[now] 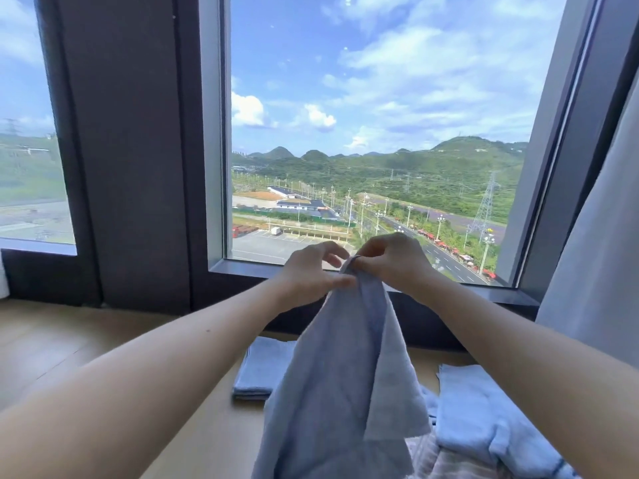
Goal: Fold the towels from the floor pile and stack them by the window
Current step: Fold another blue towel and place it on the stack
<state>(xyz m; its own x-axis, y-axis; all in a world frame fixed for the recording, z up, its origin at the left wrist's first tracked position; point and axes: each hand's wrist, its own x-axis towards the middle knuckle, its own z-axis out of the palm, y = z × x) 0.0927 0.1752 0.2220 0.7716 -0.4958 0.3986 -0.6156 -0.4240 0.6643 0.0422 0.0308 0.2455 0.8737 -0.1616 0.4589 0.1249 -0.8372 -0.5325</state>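
Closest to the camera, two bare forearms reach forward from the lower corners, and between them a grey-blue towel (332,375) hangs in loose vertical folds, its lower part running out of view at the bottom edge. To its right, on the wooden floor (86,340), lies the pile of unfolded towels (477,409), light blue cloth crumpled over a striped one. Further on, left of the hanging towel and partly hidden behind it, a small stack of folded blue towels (259,371) sits flat on the floor just below the window wall. Above that, the two hands meet at the top of the raised towel. The left hand (311,271) pinches its upper edge between thumb and fingertips, and the right hand (390,261), fingers curled, grips the bunched corner just beside it. Behind the hands is the dark window sill (242,267) and the window (363,98), with a pale curtain (594,254) hanging at the right. Beyond the glass lie a car park, a road, green hills and a cloudy blue sky.
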